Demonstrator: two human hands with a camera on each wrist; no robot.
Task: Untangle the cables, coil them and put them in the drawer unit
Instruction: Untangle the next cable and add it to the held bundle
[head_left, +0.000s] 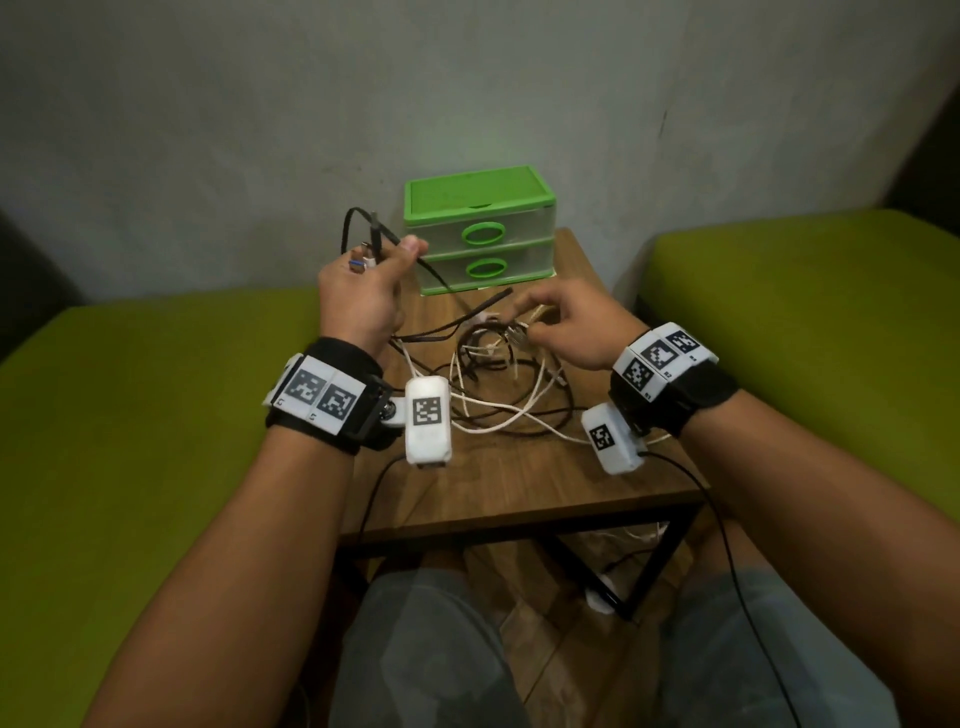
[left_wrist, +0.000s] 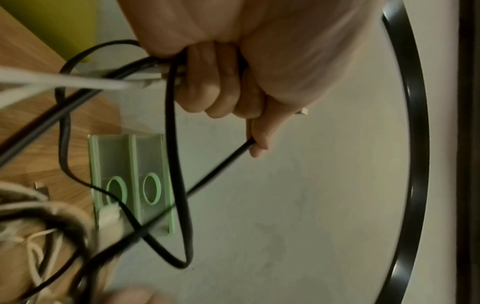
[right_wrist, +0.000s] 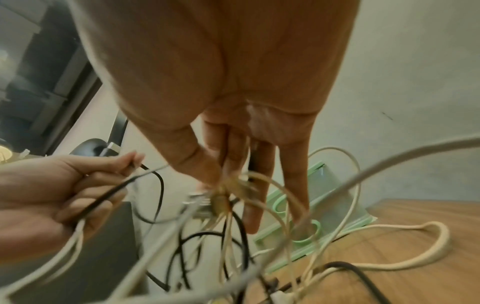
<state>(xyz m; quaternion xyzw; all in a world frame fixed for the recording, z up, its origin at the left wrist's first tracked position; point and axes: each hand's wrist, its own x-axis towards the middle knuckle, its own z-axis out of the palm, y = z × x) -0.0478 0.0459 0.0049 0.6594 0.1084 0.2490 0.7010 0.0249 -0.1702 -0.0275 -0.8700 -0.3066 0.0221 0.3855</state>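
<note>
A tangle of black and white cables (head_left: 498, 374) lies on the small wooden table (head_left: 519, 488). My left hand (head_left: 363, 291) is raised left of the heap, its fingers curled round a bundle of black cable (left_wrist: 179, 164) and white cable ends (left_wrist: 78, 82); a black loop (head_left: 353, 223) sticks up from it. My right hand (head_left: 566, 327) hovers over the heap, thumb and forefinger pinching thin white cables (right_wrist: 226, 197) at a knot, the other fingers straight. The green drawer unit (head_left: 480, 228) stands at the table's far edge, both drawers closed.
Green cushioned seats (head_left: 130, 415) flank the table on both sides, the right one (head_left: 810, 322) set back further. A grey wall rises right behind the drawer unit. More white cable and a white plug (head_left: 602, 592) lie on the floor under the table. My knees sit below the near edge.
</note>
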